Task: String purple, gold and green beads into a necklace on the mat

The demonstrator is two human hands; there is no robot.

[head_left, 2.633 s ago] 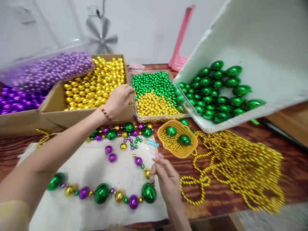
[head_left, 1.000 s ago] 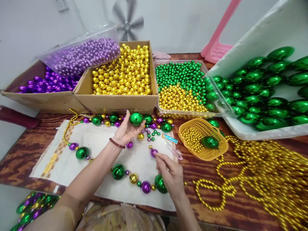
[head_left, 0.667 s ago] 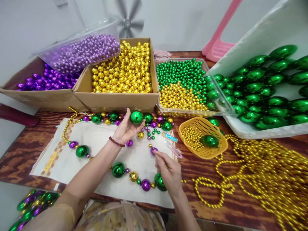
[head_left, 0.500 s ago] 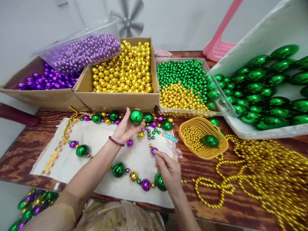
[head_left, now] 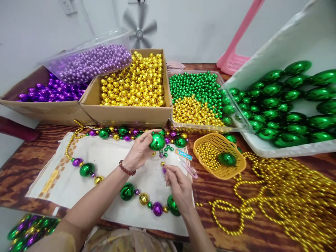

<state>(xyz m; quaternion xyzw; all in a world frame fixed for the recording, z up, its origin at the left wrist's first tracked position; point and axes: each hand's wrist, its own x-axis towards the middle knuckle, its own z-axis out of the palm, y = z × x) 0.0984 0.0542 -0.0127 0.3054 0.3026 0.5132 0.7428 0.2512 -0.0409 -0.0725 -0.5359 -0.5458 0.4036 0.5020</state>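
Note:
My left hand [head_left: 138, 151] is closed on a large shiny green ball [head_left: 157, 141], gripped between thumb and fingers. My right hand [head_left: 180, 185] pinches a thin strand just below the ball; whether it is thread or a needle I cannot make out. Beside those fingertips are a small gold bead [head_left: 162, 163] and a purple bead [head_left: 164, 169], partly hidden. A garland of green, purple and gold balls [head_left: 144, 198] curves over the white cloth [head_left: 105, 206] and passes under my right hand. Small green beads [head_left: 168, 149] lie loose behind my hands.
Along the back stand a box of gold balls [head_left: 126, 113], a box of purple balls [head_left: 39, 113] and a clear tub [head_left: 199, 126] of small beads. To the right are a yellow basket [head_left: 236, 171], a foam box [head_left: 283, 150] of green balls and gold bead strings [head_left: 296, 196].
My left hand has brought the green ball right and nearer, closer to my right hand. The right hand keeps its pinch with little movement. The whole view has shifted slightly.

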